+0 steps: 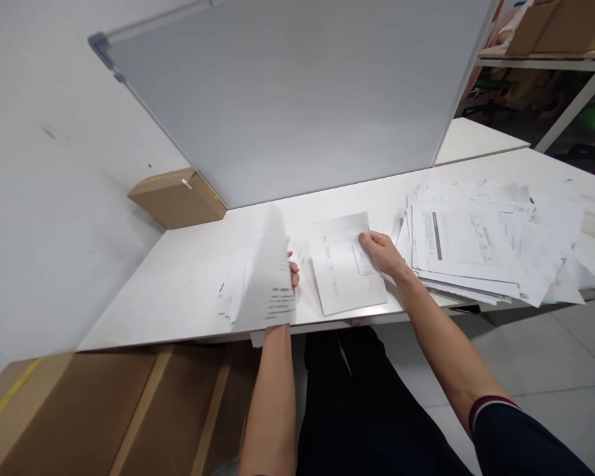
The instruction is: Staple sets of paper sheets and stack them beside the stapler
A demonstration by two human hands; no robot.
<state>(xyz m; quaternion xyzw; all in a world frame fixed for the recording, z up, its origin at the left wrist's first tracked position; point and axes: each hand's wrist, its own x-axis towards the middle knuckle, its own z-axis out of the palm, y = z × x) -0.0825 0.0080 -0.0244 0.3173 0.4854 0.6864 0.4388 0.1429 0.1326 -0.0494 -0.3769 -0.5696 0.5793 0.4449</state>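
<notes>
My left hand (294,274) holds a sheet of paper (270,284) by its right side. The sheet is tilted up and blurred, hiding most of that hand; only some fingertips show past its edge. Beneath it, to the left, several papers (234,277) lie on the white table. With the thumb on top and the fingers underneath, my right hand (384,252) is closed on the right edge of a printed sheet (344,271). Whether more sheets lie under that one I cannot tell. To the right of this hand is a large, untidy pile of printed papers (469,241).
A whiteboard (302,99) leans behind the white table (153,291). At the back left sits a flat cardboard box (178,201) by the wall. Larger cardboard boxes (79,416) stand below the table's front edge at left. Another box (560,26) is at the upper right.
</notes>
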